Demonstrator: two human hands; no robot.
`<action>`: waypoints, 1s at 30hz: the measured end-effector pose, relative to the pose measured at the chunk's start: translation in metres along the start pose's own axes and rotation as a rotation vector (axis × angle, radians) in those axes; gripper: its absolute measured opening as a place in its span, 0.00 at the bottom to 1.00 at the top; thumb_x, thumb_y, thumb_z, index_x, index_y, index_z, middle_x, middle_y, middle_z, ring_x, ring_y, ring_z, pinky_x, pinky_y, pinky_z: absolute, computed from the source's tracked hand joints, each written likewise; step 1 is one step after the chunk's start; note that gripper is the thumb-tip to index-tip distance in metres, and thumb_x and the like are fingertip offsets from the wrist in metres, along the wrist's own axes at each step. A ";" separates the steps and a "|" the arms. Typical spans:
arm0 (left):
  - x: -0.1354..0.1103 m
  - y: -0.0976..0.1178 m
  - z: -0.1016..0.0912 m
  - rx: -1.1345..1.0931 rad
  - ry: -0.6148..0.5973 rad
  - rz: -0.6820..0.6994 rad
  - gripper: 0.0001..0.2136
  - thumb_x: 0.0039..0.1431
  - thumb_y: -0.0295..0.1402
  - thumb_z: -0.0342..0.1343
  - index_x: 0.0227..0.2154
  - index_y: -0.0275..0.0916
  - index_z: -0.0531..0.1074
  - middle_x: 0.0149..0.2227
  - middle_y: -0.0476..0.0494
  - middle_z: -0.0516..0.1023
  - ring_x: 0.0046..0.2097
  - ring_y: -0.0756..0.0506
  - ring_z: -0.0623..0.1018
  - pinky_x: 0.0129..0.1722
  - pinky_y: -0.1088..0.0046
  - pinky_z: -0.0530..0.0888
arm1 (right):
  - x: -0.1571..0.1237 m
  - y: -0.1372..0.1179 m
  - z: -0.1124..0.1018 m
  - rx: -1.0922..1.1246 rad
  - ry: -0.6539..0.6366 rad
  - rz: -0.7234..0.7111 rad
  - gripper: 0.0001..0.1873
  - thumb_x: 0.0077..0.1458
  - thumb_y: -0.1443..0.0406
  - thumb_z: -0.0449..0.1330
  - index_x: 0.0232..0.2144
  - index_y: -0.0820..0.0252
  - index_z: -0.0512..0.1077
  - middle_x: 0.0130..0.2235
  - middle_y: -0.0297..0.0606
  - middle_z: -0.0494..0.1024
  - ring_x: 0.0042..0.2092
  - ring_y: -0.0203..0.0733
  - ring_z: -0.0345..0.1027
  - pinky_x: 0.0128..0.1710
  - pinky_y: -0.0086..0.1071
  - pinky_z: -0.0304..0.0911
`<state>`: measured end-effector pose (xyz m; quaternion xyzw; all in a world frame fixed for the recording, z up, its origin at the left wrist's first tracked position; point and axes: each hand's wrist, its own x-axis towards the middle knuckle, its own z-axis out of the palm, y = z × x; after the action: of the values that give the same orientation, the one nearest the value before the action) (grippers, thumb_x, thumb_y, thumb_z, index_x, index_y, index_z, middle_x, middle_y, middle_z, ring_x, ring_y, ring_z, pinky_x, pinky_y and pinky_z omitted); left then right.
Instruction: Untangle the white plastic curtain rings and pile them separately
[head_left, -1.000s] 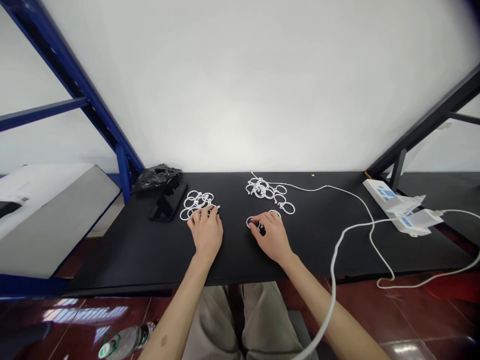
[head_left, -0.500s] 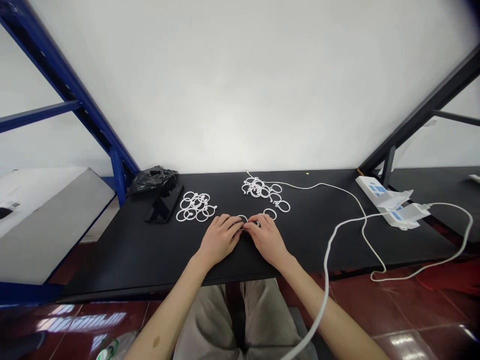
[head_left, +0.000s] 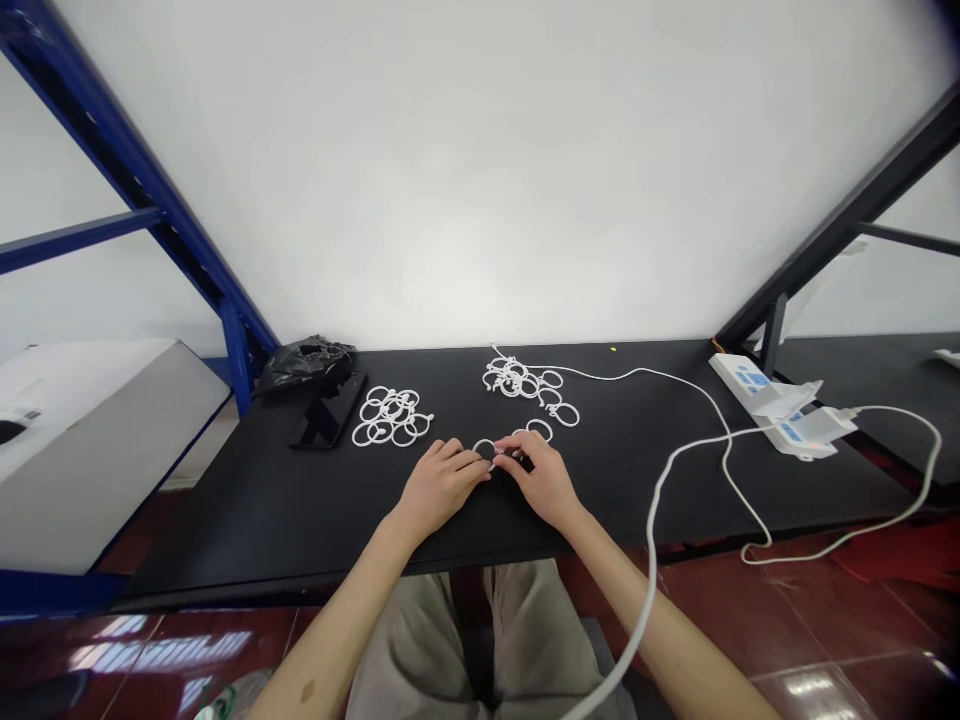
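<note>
Both the left hand (head_left: pixel 439 482) and the right hand (head_left: pixel 543 480) pinch one white ring (head_left: pixel 484 449) near the black table's (head_left: pixel 300 505) front edge, where a slipped fingertip could flick it off.

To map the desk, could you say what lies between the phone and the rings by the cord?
In the head view, a ring pile lies between the phone and the rings by the cord.
</note>
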<state>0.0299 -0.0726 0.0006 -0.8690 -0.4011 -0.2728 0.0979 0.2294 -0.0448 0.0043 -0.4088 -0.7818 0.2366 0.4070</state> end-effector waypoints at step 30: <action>-0.002 -0.028 0.005 0.361 0.222 -0.573 0.09 0.65 0.30 0.50 0.41 0.37 0.75 0.39 0.37 0.78 0.43 0.35 0.72 0.42 0.56 0.64 | -0.002 0.003 0.001 -0.261 0.252 0.075 0.07 0.62 0.64 0.55 0.37 0.57 0.73 0.40 0.39 0.78 0.46 0.46 0.65 0.50 0.42 0.62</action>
<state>0.0100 -0.0533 -0.0064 -0.6549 -0.6573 -0.3066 0.2122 0.2305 -0.0447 0.0009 -0.5135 -0.7328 0.0950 0.4363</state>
